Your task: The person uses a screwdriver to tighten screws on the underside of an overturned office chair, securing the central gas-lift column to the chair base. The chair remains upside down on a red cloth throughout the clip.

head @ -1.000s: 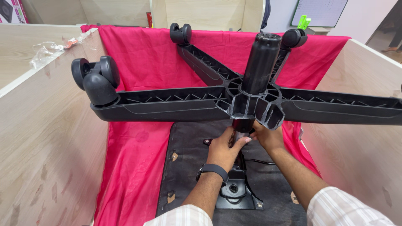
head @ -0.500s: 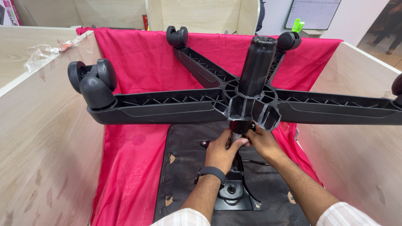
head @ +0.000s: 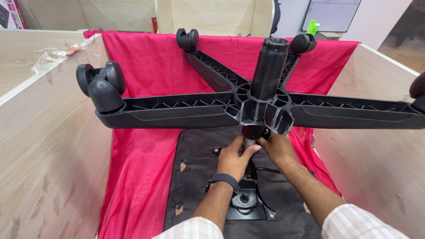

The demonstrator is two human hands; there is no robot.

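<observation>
While both hands are closing around the chair post [head: 253, 140], the five-legged wheel base [head: 261, 108] is sitting high on it, above the seat underside [head: 201, 177].

Judging by how things lie, the base is already threaded onto the post and the post is standing in the metal plate [head: 245, 201] on the upturned seat, though whether it is fully pressed home cannot be told. The left hand [head: 234, 157] is wrapping its grip around the post just under the hub, wrist in a dark watch [head: 222, 180], forearm rising steeply from below. The right hand [head: 276, 148] is clasping the same post from the other side, fingers curled, forearm angling in from the lower right. Everything is resting on a red cloth [head: 146, 146] between pale wooden panels [head: 48, 146].
</observation>
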